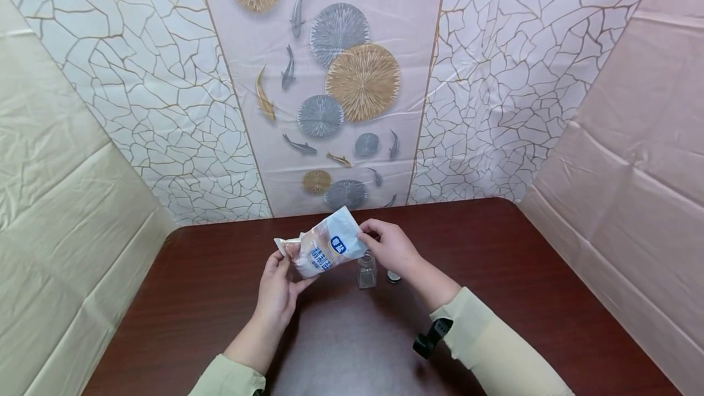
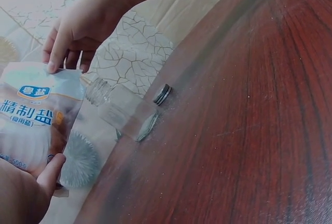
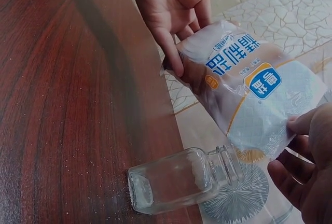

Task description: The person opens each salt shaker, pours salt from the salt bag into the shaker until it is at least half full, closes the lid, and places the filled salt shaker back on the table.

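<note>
Both hands hold a bag of salt point(image 1: 324, 246) tilted above the table, its blue logo and lettering facing up. My left hand point(image 1: 277, 289) grips the lower left end, thumb along the near side. With thumb and fingers, my right hand point(image 1: 389, 246) pinches the pale upper corner of the bag. Just below that corner stands a clear glass jar point(image 3: 174, 180), uncapped, with some white grains on its inner wall and bottom. The bag's corner is close beside the jar's threaded mouth in the right wrist view.
A dark jar lid point(image 2: 163, 94) with a silvery edge lies on the table right of the jar. White grains are scattered over the reddish-brown table point(image 2: 233, 115). Behind the table hangs a patterned cloth point(image 1: 341, 78), with plain cloth at both sides.
</note>
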The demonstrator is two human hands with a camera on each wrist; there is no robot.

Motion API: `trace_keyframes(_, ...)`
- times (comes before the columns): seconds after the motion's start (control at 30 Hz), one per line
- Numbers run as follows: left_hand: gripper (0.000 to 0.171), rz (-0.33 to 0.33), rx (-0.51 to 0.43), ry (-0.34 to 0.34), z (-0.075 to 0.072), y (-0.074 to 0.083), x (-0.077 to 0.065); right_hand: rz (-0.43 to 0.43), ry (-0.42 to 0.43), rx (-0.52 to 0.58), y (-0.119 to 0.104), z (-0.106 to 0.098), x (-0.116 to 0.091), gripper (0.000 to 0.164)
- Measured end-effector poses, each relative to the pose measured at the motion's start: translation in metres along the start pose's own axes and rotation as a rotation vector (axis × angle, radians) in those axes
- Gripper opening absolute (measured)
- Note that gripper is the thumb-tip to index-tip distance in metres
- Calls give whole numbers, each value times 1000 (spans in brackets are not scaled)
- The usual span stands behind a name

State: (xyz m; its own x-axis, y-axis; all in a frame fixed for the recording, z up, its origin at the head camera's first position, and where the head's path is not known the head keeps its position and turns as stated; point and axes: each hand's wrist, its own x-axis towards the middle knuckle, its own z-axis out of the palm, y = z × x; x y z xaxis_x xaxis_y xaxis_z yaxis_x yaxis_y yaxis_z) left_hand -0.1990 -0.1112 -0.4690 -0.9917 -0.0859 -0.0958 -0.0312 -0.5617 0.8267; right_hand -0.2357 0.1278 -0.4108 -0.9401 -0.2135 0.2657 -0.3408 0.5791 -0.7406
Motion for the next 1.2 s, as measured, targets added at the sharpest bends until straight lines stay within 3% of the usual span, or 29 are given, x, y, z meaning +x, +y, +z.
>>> trace_keyframes(1.2, 17, 27, 80, 16, 7, 7, -3, 4, 23, 6, 5, 1, -1, 6)
